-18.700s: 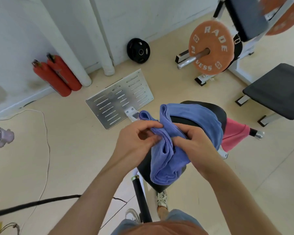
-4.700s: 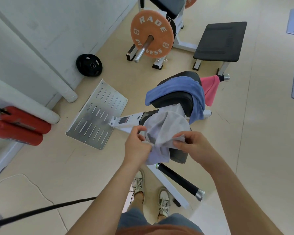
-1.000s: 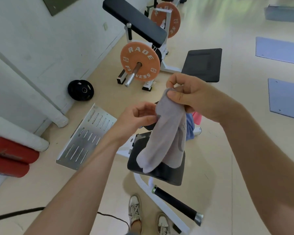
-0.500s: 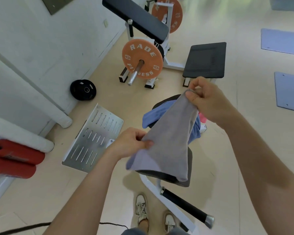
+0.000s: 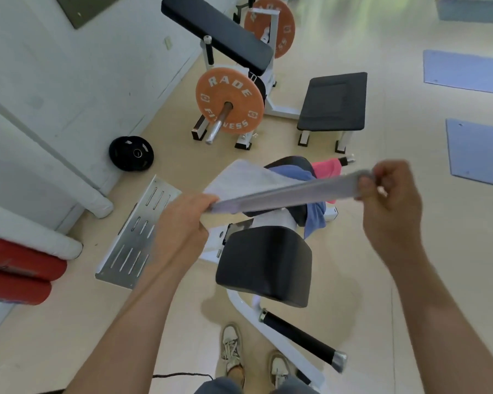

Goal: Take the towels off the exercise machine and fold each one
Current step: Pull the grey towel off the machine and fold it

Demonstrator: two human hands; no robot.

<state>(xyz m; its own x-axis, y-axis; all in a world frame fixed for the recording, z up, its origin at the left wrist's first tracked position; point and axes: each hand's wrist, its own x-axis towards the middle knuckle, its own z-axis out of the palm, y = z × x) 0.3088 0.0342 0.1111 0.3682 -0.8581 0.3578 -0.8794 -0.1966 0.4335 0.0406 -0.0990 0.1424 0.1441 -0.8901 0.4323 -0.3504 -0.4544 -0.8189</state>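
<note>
A grey towel [image 5: 271, 189] is stretched flat and nearly level between my hands, above the exercise machine. My left hand [image 5: 180, 223] grips its near-left edge; my right hand [image 5: 390, 200] pinches its right end. Below it is the machine's black seat pad [image 5: 265, 265], with nothing on it. Behind the grey towel, a blue towel [image 5: 315, 214] drapes over the machine's black back pad [image 5: 293, 162]. A pink towel [image 5: 326, 169] hangs on a handle bar just beyond, partly hidden.
A slotted metal footplate [image 5: 134, 237] lies left of the machine. A black handle [image 5: 302, 339] juts out near my shoes. Farther off: an orange weight plate [image 5: 228, 100] on a bar, a black bench [image 5: 333, 100], a black plate [image 5: 131, 153] by the wall, red cylinders [image 5: 17, 268], blue mats [image 5: 478, 152].
The grey towel hung bunched from my raised right hand; now my hands have moved apart and pulled it out flat and taut. The seat pad under it is uncovered.
</note>
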